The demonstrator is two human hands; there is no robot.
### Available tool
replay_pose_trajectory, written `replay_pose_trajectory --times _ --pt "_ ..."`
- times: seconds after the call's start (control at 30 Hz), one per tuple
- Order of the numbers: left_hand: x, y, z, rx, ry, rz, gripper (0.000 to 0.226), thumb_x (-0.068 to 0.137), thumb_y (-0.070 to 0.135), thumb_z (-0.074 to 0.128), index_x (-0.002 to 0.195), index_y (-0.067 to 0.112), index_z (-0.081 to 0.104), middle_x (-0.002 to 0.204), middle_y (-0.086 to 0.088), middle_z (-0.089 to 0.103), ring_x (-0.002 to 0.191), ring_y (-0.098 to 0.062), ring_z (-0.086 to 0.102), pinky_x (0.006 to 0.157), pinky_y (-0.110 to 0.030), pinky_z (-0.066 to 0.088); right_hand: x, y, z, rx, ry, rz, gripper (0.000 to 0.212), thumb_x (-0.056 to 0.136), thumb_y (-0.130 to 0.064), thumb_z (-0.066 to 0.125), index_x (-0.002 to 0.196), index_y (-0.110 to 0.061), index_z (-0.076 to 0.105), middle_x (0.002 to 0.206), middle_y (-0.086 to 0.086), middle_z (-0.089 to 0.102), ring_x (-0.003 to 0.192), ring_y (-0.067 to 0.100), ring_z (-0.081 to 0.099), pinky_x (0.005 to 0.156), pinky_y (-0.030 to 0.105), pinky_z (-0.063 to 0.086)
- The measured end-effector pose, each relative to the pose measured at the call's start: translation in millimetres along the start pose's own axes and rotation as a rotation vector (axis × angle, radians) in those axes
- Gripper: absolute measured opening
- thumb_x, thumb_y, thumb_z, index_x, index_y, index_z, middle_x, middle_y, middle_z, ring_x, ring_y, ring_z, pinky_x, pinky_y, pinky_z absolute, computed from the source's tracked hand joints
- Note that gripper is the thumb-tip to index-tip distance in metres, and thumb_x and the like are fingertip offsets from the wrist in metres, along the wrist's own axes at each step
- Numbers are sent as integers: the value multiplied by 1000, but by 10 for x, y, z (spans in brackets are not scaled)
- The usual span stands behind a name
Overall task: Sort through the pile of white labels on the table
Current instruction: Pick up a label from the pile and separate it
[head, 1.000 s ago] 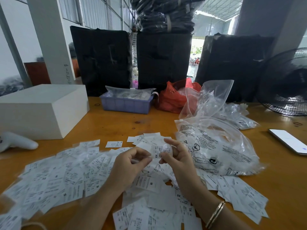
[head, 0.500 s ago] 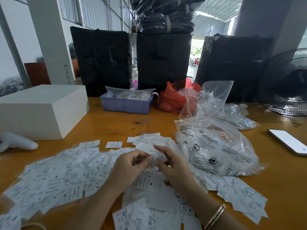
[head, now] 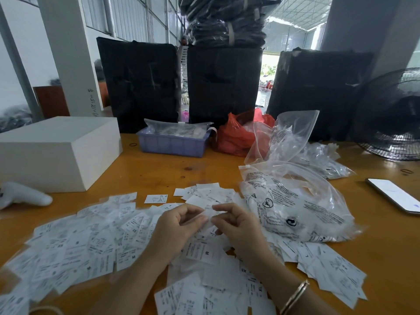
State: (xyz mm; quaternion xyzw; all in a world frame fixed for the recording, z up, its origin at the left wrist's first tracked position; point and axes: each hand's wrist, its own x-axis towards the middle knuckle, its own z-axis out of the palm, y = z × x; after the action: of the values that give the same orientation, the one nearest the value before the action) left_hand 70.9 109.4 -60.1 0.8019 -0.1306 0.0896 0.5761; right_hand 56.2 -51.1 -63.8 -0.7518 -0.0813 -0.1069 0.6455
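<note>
A wide pile of white printed labels (head: 75,248) covers the near part of the wooden table (head: 159,169), with more labels (head: 329,269) spread to the right. My left hand (head: 175,228) and my right hand (head: 238,226) hover together over the pile's middle, fingers curled towards each other. Between their fingertips they pinch a small white label (head: 208,213). A gold bangle (head: 294,296) sits on my right wrist.
A clear printed plastic bag (head: 295,203) lies right of my hands, more bags behind it. A white box (head: 56,153), a white controller (head: 22,196), a blue bin (head: 172,144), a red bag (head: 236,135), a phone (head: 395,195) and a fan (head: 391,117) ring the table.
My right hand, which held a label up a second ago, has come down towards the pile and met my left hand's fingertips. The left hand has barely moved.
</note>
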Motion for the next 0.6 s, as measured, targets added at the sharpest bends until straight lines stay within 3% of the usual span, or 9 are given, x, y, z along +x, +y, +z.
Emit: replay_pose_trajectory --times 0.13,0.27,0.37,0.5,0.6 --pt "4 -21 -12 20 -12 13 9 83 23 71 89 29 69 83 18 72 82 4 65 66 -9 50 -13 -14 16 -58 -30 -15 18 83 -9 70 79 -27 69 70 -13 70 61 1 62 58 14 49" --pt "-8 -14 -15 21 -29 35 13 84 17 69 85 30 69 85 25 70 83 5 66 67 -8 49 -25 -28 17 -167 -96 -5 24 86 -17 67 76 -39 67 65 -28 61 55 -6 51 53 11 41" --pt "9 -12 -36 69 46 42 8 84 22 69 85 31 69 81 20 71 84 8 63 66 -6 48 -10 -81 -21 -199 -91 -87 27 89 -16 63 84 -42 65 81 -24 64 63 -4 53 58 12 42" --pt "51 -23 -113 148 229 -22 10 85 26 67 84 36 65 78 18 66 76 5 61 55 -8 45 104 -202 -184 -104 153 -83 25 91 -13 56 91 -36 63 84 -8 67 61 5 51 54 18 44" --pt "80 -84 -212 196 297 -108 10 86 26 67 93 33 64 79 9 65 75 -12 64 60 -24 53 265 -307 -467 -108 395 -122 25 93 -8 52 92 -30 64 84 -11 66 67 14 54 57 22 46"
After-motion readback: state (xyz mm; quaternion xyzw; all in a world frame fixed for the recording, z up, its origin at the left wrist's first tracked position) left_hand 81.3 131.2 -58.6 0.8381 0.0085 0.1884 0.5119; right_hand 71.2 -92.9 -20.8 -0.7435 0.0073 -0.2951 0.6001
